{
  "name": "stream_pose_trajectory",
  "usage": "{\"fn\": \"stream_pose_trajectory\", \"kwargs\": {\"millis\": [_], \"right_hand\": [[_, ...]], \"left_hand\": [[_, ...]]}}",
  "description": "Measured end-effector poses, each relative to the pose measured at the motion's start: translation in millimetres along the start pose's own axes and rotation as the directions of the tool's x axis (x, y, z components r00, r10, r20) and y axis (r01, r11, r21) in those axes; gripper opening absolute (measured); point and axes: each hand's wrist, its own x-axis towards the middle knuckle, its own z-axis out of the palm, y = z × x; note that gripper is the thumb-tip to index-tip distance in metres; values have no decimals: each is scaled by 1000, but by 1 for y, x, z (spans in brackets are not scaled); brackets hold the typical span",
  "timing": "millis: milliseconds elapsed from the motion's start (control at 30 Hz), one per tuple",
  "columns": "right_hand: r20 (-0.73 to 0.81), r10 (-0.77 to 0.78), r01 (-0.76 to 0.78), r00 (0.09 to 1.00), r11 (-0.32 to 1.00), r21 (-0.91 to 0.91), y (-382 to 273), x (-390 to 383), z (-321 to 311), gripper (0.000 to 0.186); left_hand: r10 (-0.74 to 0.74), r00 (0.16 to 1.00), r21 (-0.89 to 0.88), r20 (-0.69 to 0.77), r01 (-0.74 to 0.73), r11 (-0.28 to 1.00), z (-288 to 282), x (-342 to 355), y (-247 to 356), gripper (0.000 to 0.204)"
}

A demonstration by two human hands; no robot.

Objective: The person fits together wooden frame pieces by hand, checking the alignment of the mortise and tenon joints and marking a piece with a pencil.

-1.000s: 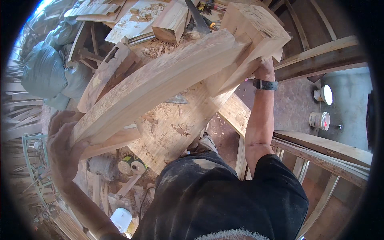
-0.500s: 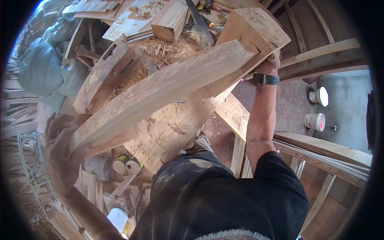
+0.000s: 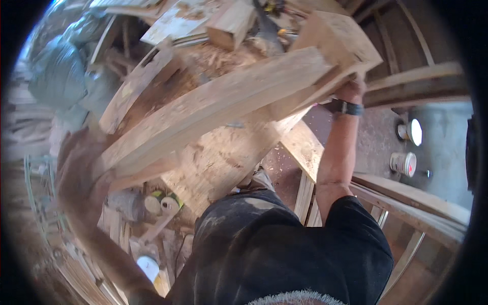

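The long wooden beam [image 3: 213,109] runs diagonally from the blurred left hand [image 3: 84,168], gripping its lower end, to the right hand [image 3: 351,91], gripping its blocky upper end.

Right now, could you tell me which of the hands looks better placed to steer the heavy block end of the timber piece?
Right, probably. The right hand grips under the block end, wrist steady. The left hand is blurred at the beam's lower end, far from the block.
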Motion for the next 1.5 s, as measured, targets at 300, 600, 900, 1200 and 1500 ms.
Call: {"fn": "stream_pose_trajectory", "kwargs": {"millis": [300, 600, 900, 1200, 1500], "right_hand": [[117, 219, -207, 969, 972, -108, -35, 12, -35, 100], [-36, -47, 41, 998, 986, -159, 0, 17, 3, 89], [-173, -31, -5, 984, 979, -202, -25, 11, 72, 85], [-144, 177, -207, 974, 952, -227, -18, 24, 128, 63], [-95, 234, -252, 967, 928, -275, -14, 26, 151, 55]], "left_hand": [[48, 399, 67, -916, 34, 997, 46, -33, -52, 74], [-686, 616, -313, -387, 612, 726, 227, -222, -228, 110], [-849, 398, -901, -347, 112, 420, 154, -103, -142, 96], [-761, 566, -922, -317, 5, 387, 126, -60, -168, 90], [-806, 574, -988, -145, -35, 153, 147, -43, -142, 62]]}}
